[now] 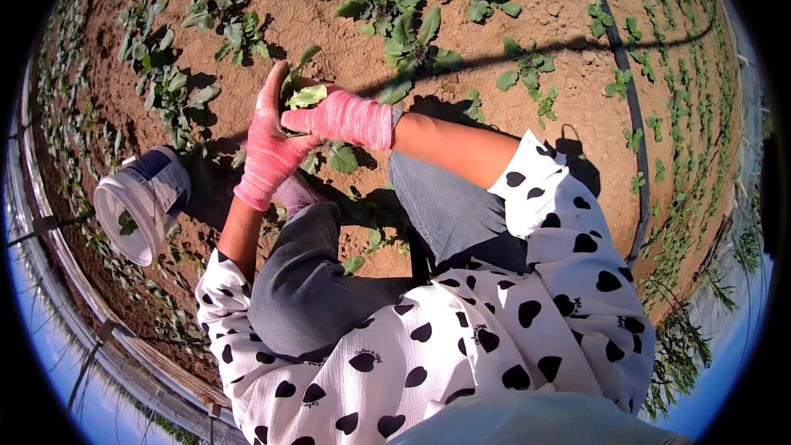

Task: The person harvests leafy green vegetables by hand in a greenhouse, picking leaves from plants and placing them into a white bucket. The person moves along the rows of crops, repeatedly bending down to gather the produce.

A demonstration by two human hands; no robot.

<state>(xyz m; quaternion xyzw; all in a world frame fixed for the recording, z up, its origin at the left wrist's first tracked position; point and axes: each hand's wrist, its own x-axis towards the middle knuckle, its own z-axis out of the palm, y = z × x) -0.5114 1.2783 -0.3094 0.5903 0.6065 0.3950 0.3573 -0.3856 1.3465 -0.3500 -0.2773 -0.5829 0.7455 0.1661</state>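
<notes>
Both my hands wear pink knit gloves and meet over the soil, left of the picture's middle. My right hand (346,116) is closed around plucked green leaves (307,96); its fingers are partly hidden behind them. Against those leaves and my right hand rests my left hand (272,142), thumb and fingers spread; whether it grips any leaf cannot be told. Low leafy plants (343,157) grow in the ground just below the hands. To the left, a white plastic bucket (137,241) lies tilted, with a green leaf (127,223) inside.
Rows of leafy plants (420,52) stand in dry brown soil ahead, with more on the left (167,83). A black irrigation hose (631,96) runs along the right. Metal rails (68,259) curve along the left edge. My bent knees in grey jeans are below the hands.
</notes>
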